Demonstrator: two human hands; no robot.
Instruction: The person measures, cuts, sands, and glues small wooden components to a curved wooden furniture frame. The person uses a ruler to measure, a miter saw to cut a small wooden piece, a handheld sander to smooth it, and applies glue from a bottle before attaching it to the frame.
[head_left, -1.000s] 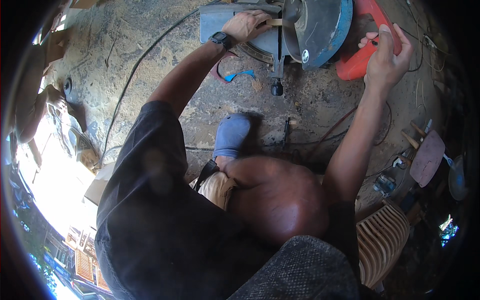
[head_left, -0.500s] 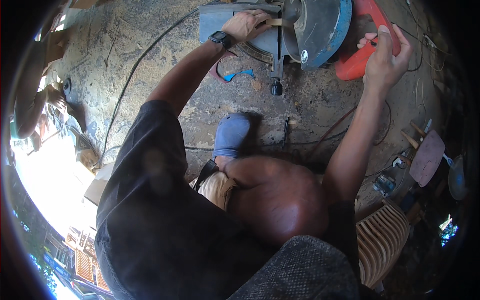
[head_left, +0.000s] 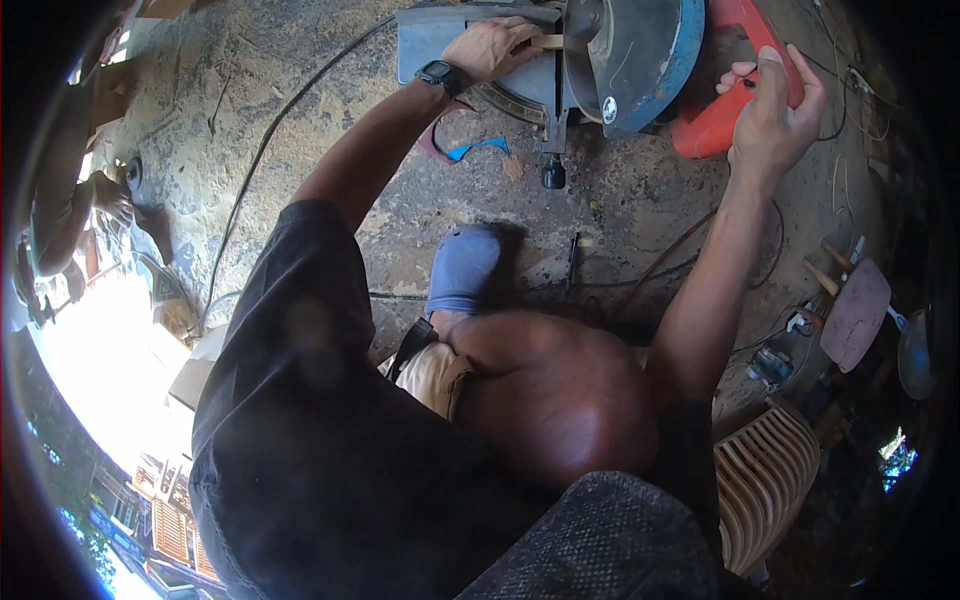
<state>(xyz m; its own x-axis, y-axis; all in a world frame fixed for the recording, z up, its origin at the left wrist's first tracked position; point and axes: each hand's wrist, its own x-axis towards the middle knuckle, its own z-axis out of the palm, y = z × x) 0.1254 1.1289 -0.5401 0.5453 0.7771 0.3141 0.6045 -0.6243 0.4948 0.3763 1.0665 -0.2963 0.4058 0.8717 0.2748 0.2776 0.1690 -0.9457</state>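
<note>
A chop saw with a blue blade guard [head_left: 640,50] and a grey base [head_left: 425,45] stands on the concrete floor at the top. My left hand [head_left: 490,48], a dark watch [head_left: 437,75] on its wrist, presses a small strip of wood [head_left: 548,41] against the saw's base, right beside the blade guard. My right hand [head_left: 775,110] is closed around the saw's red handle [head_left: 748,28], above the red motor housing [head_left: 705,125]. My bent knee and blue shoe [head_left: 462,268] are below the saw.
A black cable [head_left: 250,180] curves across the floor at left. Another person [head_left: 70,220] crouches at the far left edge. A slatted wooden seat [head_left: 765,480] and a flat board with loose tools [head_left: 855,310] lie at right. A blue scrap [head_left: 480,148] lies near the saw.
</note>
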